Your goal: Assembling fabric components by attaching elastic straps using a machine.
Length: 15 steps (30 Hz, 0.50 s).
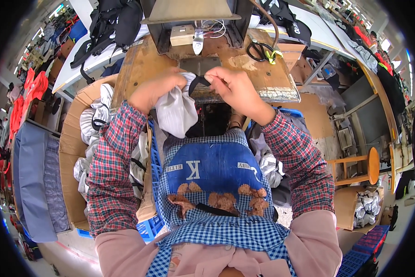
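A light grey, shiny fabric piece (176, 111) hangs in front of me at the near edge of a worn wooden worktable. My left hand (160, 87) is closed on its upper edge. From the top of the fabric a black band (198, 85) runs to the right. My right hand (235, 89) pinches the band's end between thumb and fingers. Beyond my hands stands a machine (198, 41) with a metal head and a box with wires. Whatever is inside the fabric piece, if anything, is hidden.
Scissors (259, 51) with black handles lie at the table's right. Cardboard boxes of grey fabric pieces stand left (73, 152) and lower right (368, 210). Blue plastic crates (147, 229) flank my lap. A wooden stool (372, 166) is at right. Black bags (117, 27) lie on the white table behind.
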Tool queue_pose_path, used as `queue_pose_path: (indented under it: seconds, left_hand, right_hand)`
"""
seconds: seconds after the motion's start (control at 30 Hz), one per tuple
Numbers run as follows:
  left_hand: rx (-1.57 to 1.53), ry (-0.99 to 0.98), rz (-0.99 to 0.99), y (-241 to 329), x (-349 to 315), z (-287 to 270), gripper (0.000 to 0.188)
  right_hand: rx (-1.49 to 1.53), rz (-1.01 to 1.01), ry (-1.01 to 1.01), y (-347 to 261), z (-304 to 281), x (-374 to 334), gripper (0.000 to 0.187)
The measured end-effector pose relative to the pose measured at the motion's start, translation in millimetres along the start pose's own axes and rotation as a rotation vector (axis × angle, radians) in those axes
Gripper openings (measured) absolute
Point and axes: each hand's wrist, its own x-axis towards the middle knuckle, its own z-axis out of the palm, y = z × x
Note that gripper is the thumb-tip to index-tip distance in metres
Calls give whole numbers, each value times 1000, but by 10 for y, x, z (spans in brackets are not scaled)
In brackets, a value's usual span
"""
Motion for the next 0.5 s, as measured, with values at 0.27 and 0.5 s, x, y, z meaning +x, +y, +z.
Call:
queue_pose_path:
  seconds: [0.27, 0.5]
  left_hand:
    - [292, 20, 77, 195, 116, -179, 11]
    - [1, 47, -63, 164, 380, -308, 7]
  right_hand:
    - [17, 135, -16, 242, -44, 341, 14]
    - [53, 197, -33, 298, -66, 517, 18]
